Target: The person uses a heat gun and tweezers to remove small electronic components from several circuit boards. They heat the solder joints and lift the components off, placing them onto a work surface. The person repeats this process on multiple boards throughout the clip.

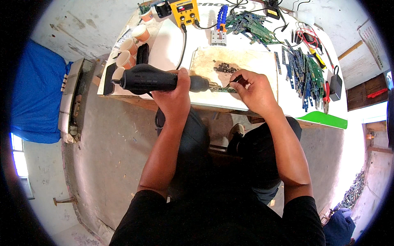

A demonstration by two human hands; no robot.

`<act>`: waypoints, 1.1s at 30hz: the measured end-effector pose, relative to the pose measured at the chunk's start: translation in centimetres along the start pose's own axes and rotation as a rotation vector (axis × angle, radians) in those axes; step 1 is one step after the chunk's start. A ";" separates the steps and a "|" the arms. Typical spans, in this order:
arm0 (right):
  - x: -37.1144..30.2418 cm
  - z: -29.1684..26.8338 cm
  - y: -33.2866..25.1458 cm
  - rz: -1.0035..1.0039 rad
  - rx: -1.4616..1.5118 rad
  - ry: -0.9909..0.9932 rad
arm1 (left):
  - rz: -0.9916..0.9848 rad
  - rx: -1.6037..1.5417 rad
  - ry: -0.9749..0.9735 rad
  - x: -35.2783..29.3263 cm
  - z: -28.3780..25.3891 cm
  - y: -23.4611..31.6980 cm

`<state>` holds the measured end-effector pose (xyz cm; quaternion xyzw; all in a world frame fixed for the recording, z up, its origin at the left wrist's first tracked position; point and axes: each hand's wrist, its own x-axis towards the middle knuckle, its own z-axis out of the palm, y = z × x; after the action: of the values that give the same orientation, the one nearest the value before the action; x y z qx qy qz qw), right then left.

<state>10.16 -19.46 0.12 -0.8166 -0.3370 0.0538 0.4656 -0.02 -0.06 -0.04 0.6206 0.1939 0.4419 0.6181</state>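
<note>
The left hand (174, 93) wraps its fingers (183, 78) round the black hot-air gun (150, 78), seemingly to aim its nozzle (213, 85) at the green circuit strip (230, 90) on the pale mat (202, 61), while the right hand (259, 91) pinches dark tweezers (233, 83), presumably sparing skin from heat.

Big dark letters (225, 5), partly covered, stand on the flat white tabletop (168, 45), far past the left hand (179, 87) and right hand (257, 91). Beyond the left hand, the boxy yellow machine's (179, 15) little dark screen (184, 7) has marks too tiny to read.
</note>
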 end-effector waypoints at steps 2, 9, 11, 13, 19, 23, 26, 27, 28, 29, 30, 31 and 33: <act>0.0 0.0 -0.1 0.004 0.003 -0.003 | -0.009 -0.001 0.001 0.0 0.0 0.1; 0.0 0.2 0.5 -0.010 0.016 0.017 | -0.008 0.036 -0.004 0.0 -0.1 0.0; 0.1 0.3 0.6 -0.005 0.018 0.016 | 0.002 0.033 0.000 0.0 -0.1 -0.2; 0.1 0.2 0.5 -0.003 0.021 0.017 | -0.006 0.025 0.004 0.0 0.0 -0.2; 0.0 0.2 0.4 0.033 0.012 0.011 | -0.055 -0.002 -0.001 -0.2 0.0 0.2; 0.0 0.3 0.5 0.007 0.031 0.021 | 0.008 -0.003 0.024 -0.1 0.2 0.0; 0.1 0.3 0.5 0.018 0.023 0.022 | 0.010 0.032 0.026 0.1 0.0 -0.5; 0.1 0.2 0.5 0.016 0.027 0.022 | -0.017 0.044 0.024 0.1 0.0 -0.4; 0.1 0.2 0.6 0.014 0.031 0.022 | -0.044 0.055 0.022 0.0 0.0 -0.4; 0.1 0.3 0.6 0.011 0.036 0.021 | -0.030 0.062 0.022 0.1 -0.1 -0.3; 0.0 0.3 0.6 0.017 0.038 0.020 | -0.016 0.068 0.022 0.1 -0.1 -0.3; 0.0 0.4 0.5 0.023 0.040 0.019 | -0.002 0.074 0.022 0.1 -0.1 -0.3; 0.0 0.3 0.4 0.025 0.037 0.021 | -0.018 0.046 0.025 0.1 -0.1 -0.1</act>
<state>10.26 -19.37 -0.36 -0.8124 -0.3207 0.0574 0.4835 -0.01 0.05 -0.15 0.6271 0.2173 0.4395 0.6052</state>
